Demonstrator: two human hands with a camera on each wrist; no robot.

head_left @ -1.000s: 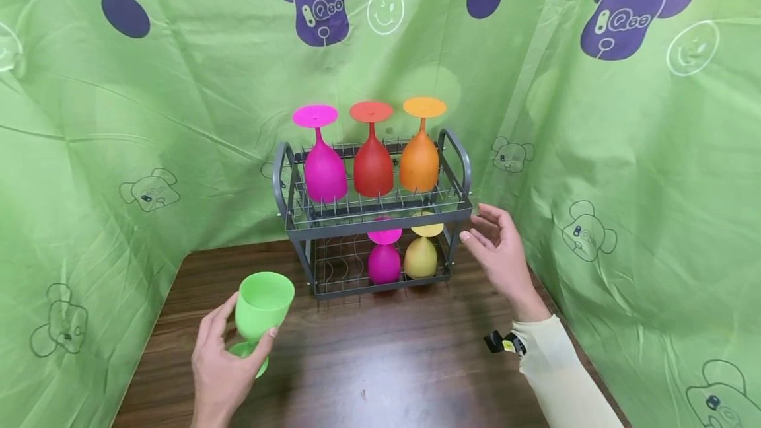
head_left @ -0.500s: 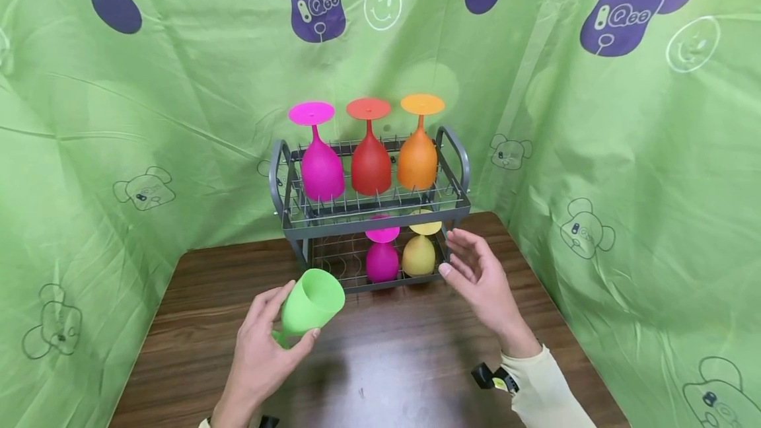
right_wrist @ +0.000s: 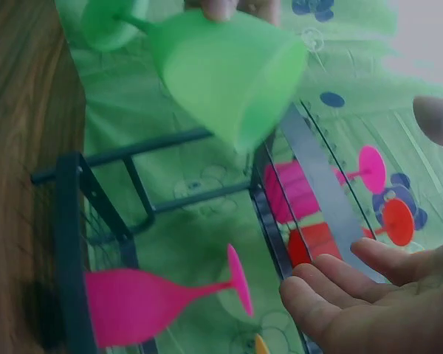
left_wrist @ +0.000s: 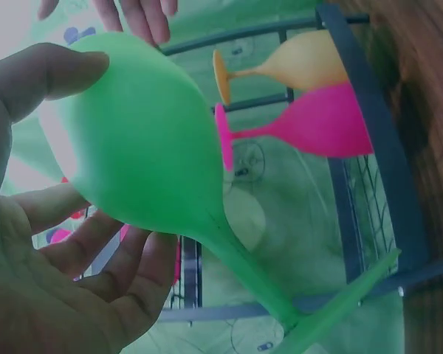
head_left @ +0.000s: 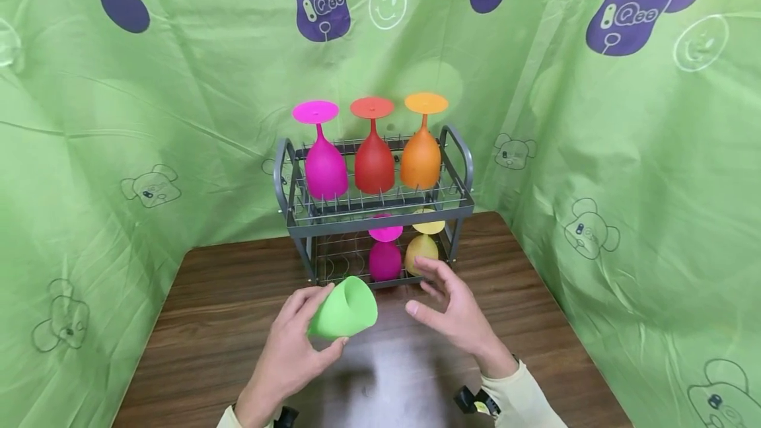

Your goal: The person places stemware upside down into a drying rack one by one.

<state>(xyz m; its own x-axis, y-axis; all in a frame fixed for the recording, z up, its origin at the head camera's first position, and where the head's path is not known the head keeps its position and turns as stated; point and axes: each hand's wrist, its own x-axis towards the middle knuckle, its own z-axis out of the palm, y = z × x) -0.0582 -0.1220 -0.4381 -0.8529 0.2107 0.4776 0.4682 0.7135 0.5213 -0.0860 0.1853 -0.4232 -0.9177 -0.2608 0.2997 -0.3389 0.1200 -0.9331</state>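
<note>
My left hand (head_left: 297, 342) grips a green wine goblet (head_left: 346, 309) by its bowl, thumb on the near side and fingers behind. The goblet is tipped, its mouth toward my right hand; in the left wrist view the stem and foot of the green goblet (left_wrist: 144, 140) point away from the palm. My right hand (head_left: 454, 312) holds nothing, its fingers spread and slightly bent, just right of the goblet's rim. Behind both hands stands a two-tier grey dish rack (head_left: 380, 222). Upside down on its lower tier are a magenta goblet (head_left: 385, 261) and a yellow goblet (head_left: 421, 253), the latter partly overlapped by my right fingertips.
Along the upper tier stand an inverted magenta goblet (head_left: 326, 169), a red goblet (head_left: 374, 165) and an orange goblet (head_left: 420, 160). The rack rests at the back of a dark wooden table (head_left: 208, 322). A green printed curtain (head_left: 196, 71) encloses the back and sides.
My left hand has carried the green goblet rightward and tipped it from nearly upright to sideways. My right hand has come left and nearer, away from the rack's right side.
</note>
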